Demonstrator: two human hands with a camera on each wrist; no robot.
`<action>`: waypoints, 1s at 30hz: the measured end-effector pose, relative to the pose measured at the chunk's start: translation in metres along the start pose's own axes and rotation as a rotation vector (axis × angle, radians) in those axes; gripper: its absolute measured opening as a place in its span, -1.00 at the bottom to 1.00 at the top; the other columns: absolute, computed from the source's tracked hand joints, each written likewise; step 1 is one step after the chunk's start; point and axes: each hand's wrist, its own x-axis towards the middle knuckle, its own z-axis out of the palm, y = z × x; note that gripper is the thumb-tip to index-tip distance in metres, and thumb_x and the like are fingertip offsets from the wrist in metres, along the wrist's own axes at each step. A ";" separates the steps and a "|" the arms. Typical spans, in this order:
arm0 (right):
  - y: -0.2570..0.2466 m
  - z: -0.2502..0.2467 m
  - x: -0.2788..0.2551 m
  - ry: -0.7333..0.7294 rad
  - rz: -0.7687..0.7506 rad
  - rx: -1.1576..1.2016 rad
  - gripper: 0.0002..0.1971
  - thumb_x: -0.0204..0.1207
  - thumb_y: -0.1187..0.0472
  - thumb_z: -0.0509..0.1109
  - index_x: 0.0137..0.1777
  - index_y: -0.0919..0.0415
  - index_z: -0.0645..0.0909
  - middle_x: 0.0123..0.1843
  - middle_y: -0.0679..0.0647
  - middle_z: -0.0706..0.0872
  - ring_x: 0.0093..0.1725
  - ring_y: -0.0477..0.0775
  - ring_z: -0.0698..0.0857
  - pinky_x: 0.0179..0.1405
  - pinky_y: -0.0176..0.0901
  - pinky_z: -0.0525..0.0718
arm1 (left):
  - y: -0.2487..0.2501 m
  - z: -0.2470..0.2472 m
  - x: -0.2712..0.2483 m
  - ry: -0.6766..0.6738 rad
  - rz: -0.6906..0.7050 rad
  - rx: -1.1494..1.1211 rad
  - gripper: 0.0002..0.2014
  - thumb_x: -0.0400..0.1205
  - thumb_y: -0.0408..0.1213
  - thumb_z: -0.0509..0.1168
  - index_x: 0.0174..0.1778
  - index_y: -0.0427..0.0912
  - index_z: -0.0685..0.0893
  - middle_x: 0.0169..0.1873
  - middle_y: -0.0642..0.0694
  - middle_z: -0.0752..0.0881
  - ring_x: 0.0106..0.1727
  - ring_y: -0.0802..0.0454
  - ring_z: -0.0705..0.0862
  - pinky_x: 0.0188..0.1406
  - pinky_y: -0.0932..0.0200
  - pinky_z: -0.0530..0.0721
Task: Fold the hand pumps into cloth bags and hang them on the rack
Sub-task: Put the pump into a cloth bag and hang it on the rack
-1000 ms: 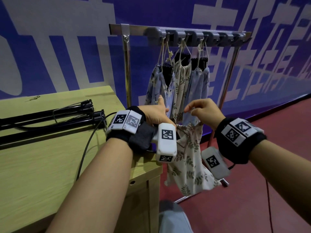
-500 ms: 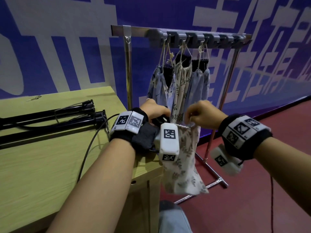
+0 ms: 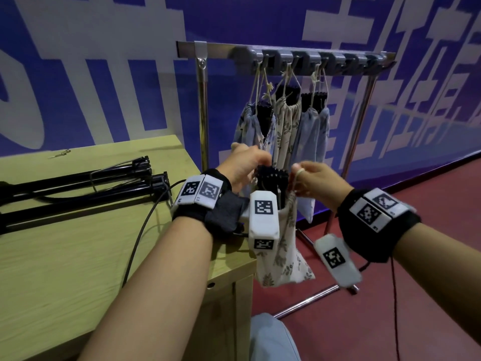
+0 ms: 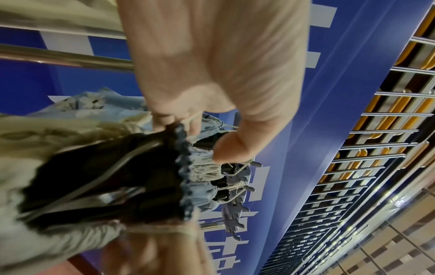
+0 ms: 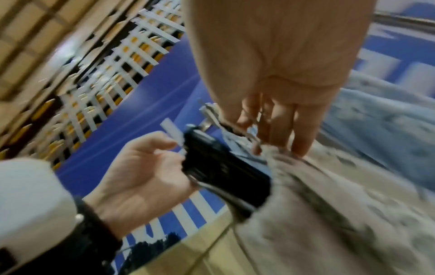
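Observation:
A cream leaf-print cloth bag (image 3: 283,259) hangs between my hands just off the table corner. The ribbed black top of a folded hand pump (image 3: 272,178) sticks out of its gathered mouth. My left hand (image 3: 247,165) pinches the drawstring at the left of the mouth, with the thumb by the pump's rim (image 4: 183,167). My right hand (image 3: 309,178) holds the other drawstring, looped round one finger. The right wrist view shows the pump (image 5: 223,167) in the bag (image 5: 329,214). Behind them stands the rack (image 3: 299,57), with three filled bags (image 3: 289,131) hung on its hooks.
Long black pumps with thin hoses (image 3: 78,188) lie on the wooden table (image 3: 65,269) at the left, and a small metal part (image 3: 59,153) lies near its far edge. Several rack hooks (image 3: 364,63) to the right hang bare. The rack's foot bar (image 3: 307,300) crosses the red floor.
The bag's mouth, spread wide between my hands a second ago, is now gathered round the pump. Both hands have shifted onto the drawstrings and risen a little towards the rack.

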 end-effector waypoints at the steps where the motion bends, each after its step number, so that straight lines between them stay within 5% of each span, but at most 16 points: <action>1: -0.004 0.000 0.002 0.012 -0.019 0.027 -0.74 0.70 0.30 0.14 -0.23 0.24 0.51 -0.30 0.12 0.66 -0.47 -0.10 0.69 -0.43 -0.34 0.67 | -0.001 0.000 0.002 0.005 -0.009 0.054 -0.56 0.41 -0.51 0.30 0.18 -0.39 0.34 0.26 -0.25 0.25 -0.10 0.05 0.48 -0.29 0.16 0.51; 4: -0.009 -0.002 0.008 0.043 0.010 0.024 -0.71 0.72 0.24 0.12 -0.24 0.26 0.49 -0.33 0.14 0.64 -0.58 -0.09 0.69 -0.52 -0.26 0.66 | -0.008 -0.006 0.009 0.051 -0.004 0.197 -0.36 0.53 -0.52 0.29 0.48 -0.54 0.14 0.24 -0.20 0.30 0.01 0.00 0.56 -0.33 0.31 0.52; 7: -0.007 -0.001 0.007 0.095 -0.021 0.029 -0.68 0.70 0.26 0.15 -0.32 0.28 0.47 -0.39 0.19 0.50 -0.70 -0.12 0.53 -0.59 -0.30 0.61 | -0.010 -0.010 0.010 0.080 -0.009 0.258 -0.38 0.55 -0.45 0.29 0.46 -0.60 0.20 -0.13 -0.20 0.50 -0.35 0.09 0.54 -0.66 0.41 0.45; 10: -0.007 0.006 -0.003 0.112 -0.103 0.073 -0.73 0.69 0.34 0.14 -0.29 0.25 0.44 -0.41 0.17 0.38 -0.72 -0.14 0.36 -0.67 -0.30 0.46 | -0.010 -0.013 0.016 0.181 0.034 0.300 -0.37 0.57 -0.37 0.28 0.48 -0.60 0.21 0.09 -0.36 0.58 -0.38 0.10 0.45 -0.56 0.26 0.38; 14: -0.009 0.018 -0.007 0.055 -0.142 -0.047 -0.76 0.69 0.34 0.12 -0.23 0.16 0.40 -0.43 0.08 0.39 -0.70 -0.18 0.42 -0.68 -0.35 0.48 | -0.010 -0.010 0.019 0.213 0.057 0.388 -0.48 0.61 -0.43 0.21 0.44 -0.61 0.27 -0.43 -0.08 0.31 -0.45 0.08 0.32 -0.53 0.20 0.24; 19: -0.015 0.018 -0.008 0.056 -0.252 -0.092 -0.76 0.65 0.37 0.21 -0.24 0.14 0.52 -0.38 0.10 0.52 -0.39 0.04 0.54 -0.33 -0.10 0.59 | -0.011 -0.014 0.020 0.218 0.036 0.358 -0.80 0.62 -0.43 0.20 0.11 -0.38 0.37 -0.27 -0.18 0.38 -0.15 -0.05 0.47 -0.27 0.11 0.34; 23: -0.019 0.018 -0.006 0.097 -0.246 0.006 -0.75 0.64 0.40 0.22 -0.25 0.18 0.54 -0.37 0.09 0.61 -0.39 -0.12 0.71 -0.23 -0.13 0.65 | -0.009 -0.015 0.018 0.168 0.089 0.373 -0.63 0.63 -0.39 0.28 0.32 -0.47 0.44 -0.13 -0.28 0.59 -0.02 -0.10 0.60 -0.17 0.13 0.43; 26: -0.021 0.023 -0.007 0.072 -0.257 0.039 -0.75 0.64 0.41 0.20 -0.25 0.20 0.53 -0.38 0.12 0.60 -0.44 -0.24 0.70 -0.34 -0.26 0.68 | -0.010 -0.013 0.016 0.085 0.065 0.455 -0.92 0.62 -0.40 0.29 -0.05 -0.21 0.50 -0.22 -0.23 0.47 -0.13 -0.04 0.50 -0.20 0.11 0.38; 30: -0.028 0.028 -0.008 0.052 -0.311 -0.034 -0.74 0.63 0.42 0.21 -0.26 0.16 0.53 -0.38 0.14 0.59 -0.45 -0.17 0.69 -0.39 -0.28 0.70 | -0.013 -0.012 0.018 0.071 0.009 0.573 -0.65 0.67 -0.42 0.16 -0.41 -0.14 0.22 -0.43 -0.14 0.26 -0.32 -0.05 0.38 -0.34 0.11 0.35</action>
